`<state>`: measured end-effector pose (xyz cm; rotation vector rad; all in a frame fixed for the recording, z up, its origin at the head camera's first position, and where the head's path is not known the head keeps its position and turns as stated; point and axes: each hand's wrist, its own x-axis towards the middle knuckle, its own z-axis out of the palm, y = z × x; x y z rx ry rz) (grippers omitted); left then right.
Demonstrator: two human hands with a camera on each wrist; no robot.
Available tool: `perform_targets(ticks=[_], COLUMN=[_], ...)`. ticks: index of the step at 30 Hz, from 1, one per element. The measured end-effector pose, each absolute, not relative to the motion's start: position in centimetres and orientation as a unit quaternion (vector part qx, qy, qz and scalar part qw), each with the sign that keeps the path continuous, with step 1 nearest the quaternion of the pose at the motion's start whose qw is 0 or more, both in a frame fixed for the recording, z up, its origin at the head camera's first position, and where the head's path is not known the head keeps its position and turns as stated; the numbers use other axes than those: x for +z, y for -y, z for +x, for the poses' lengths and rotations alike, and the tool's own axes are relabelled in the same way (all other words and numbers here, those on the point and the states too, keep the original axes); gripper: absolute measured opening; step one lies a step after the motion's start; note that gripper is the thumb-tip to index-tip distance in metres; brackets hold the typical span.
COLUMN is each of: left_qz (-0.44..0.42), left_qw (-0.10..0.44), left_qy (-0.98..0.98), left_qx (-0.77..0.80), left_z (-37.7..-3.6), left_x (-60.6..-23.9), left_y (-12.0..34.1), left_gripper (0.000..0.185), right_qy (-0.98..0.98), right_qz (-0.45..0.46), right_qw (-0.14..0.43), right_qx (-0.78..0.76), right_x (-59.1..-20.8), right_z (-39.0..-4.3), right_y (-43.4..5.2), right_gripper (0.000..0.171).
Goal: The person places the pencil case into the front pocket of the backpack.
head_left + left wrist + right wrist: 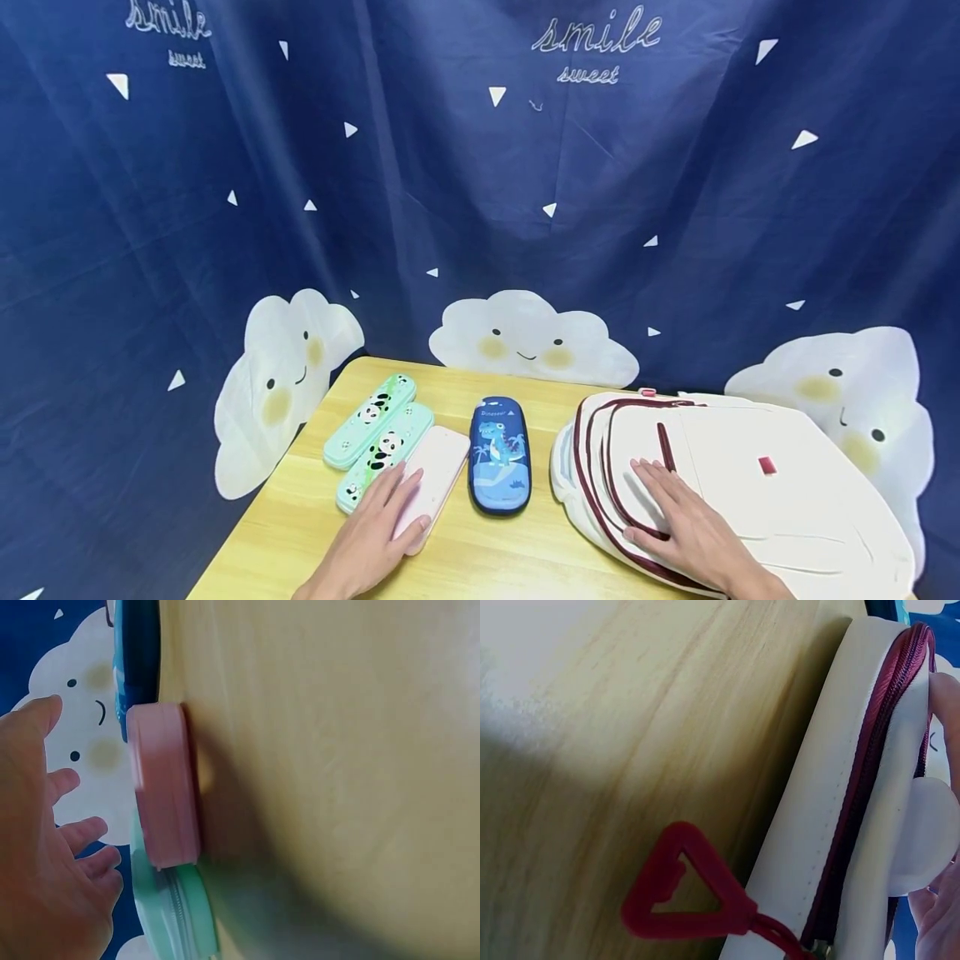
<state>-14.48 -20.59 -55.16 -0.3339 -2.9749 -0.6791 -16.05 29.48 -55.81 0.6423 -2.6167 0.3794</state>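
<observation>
The step in hand looks like an early one, with nothing yet held: the person's left grip [369, 533] reaches over the pink case [441, 475] with its fingers loosely spread, not curled round it, and whether they touch its lid is hard to tell. The right grip [693, 529] is likewise relaxed and holds nothing, its fingers extended over the front of the white backpack [802, 492]. With the blue dinosaur case [498, 457] as landmark, the pink case lies just to its left on the surface [495, 571], the lower panda case [386, 454] and the upper panda case [372, 419] lie farther left, and the backpack lies on its right. A next move with the pink case would seem to call for the left thumb and fingers to close on its long edges; the backpack, whose dark red zip [871, 735] appears closed along the part seen near the triangular zip pull [721, 881], would need that pull drawn along before anything could go inside. As for writing, the dinosaur case bears a small word at its top that starts with "Dino", the rest too small to be sure of; the curtain [450, 192] behind it reads "smile" and "sweet", twice over. The backpack's red tag [767, 465], right of the dinosaur case, shows no legible brand.
</observation>
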Motion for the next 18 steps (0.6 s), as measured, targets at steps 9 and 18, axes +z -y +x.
perform_targets(ticks=[9,18], left_qz=[-0.078,-0.07], left_qw=[-0.004,-0.016], left_qy=[0.973,0.971], left_qx=[-0.218,-0.226], left_z=[-13.8,-13.2], left_x=[-55.9,-56.4], left_y=[20.0,19.8], left_gripper=[0.075,0.08], right_qy=[0.945,0.954], right_qz=[0.22,0.199], right_qw=[0.193,0.175], right_qx=[0.146,0.139], right_x=[-56.1,-56.0], right_z=[-16.1,-15.7], right_y=[-29.5,-29.3], right_gripper=[0.097,0.087])
